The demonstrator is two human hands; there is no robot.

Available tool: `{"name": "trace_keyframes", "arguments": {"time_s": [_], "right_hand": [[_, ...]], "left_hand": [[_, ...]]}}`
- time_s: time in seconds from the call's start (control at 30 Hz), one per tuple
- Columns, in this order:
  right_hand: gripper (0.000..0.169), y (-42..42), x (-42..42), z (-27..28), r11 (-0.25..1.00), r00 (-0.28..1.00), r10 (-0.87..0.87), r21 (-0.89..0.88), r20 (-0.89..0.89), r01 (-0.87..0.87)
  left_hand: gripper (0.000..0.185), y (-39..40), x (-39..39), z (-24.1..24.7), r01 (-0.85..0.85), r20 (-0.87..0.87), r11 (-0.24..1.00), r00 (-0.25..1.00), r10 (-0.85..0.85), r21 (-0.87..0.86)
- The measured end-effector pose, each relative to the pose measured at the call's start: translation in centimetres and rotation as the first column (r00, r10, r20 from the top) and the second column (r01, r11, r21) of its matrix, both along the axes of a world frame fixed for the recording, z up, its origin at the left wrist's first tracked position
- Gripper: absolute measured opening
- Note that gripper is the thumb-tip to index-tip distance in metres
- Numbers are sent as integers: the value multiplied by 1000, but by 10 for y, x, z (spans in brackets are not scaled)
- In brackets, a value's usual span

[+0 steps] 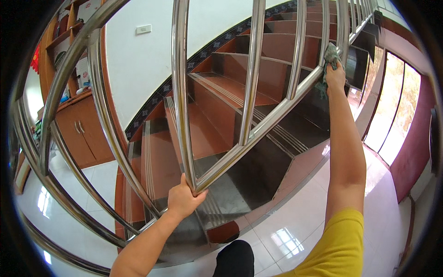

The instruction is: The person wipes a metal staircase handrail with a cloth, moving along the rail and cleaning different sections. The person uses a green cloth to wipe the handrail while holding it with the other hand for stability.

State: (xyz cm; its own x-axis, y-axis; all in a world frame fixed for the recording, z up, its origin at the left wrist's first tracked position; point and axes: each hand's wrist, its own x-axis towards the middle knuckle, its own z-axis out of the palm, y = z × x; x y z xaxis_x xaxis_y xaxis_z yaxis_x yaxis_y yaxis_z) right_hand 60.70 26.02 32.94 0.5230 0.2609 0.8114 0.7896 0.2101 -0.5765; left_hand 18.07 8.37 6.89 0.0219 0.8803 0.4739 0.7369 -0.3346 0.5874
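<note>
My left hand [183, 199] grips the stainless steel railing low in the picture, where an upright post [180, 86] meets the sloping bottom rail [263, 128]. Farther up the same rail, at the upper right, my right hand [335, 77] holds a crumpled grey-green cloth [331, 57] against the metal near a thicker post. Part of the cloth hangs down beside the rail. The fingers of both hands are partly hidden.
Brown and black tiled stairs [211, 128] rise behind the railing. Curved steel rails [62, 72] stand at the left, before a wooden cabinet [81, 131]. Glossy white floor tiles [277, 221] lie below, and a glazed doorway [394, 104] is at the right. My dark-clad knee [235, 259] shows at the bottom.
</note>
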Motion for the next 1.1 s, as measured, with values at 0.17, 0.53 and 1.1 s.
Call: {"name": "trace_keyframes", "arguments": {"time_s": [0.17, 0.53, 1.1], "right_hand": [[40, -4, 8, 17, 997, 998, -62, -46, 12, 62], [32, -139, -24, -157, 885, 869, 455, 205, -195, -418], [46, -44, 19, -255, 952, 937, 225, 265, -268, -153]], "left_hand": [[45, 4, 9, 5, -3, 11, 999, 1000, 2, 45], [47, 0, 9, 5, -64, -14, 994, 998, 65, 84], [45, -1, 15, 0, -101, 31, 981, 995, 97, 165]]}}
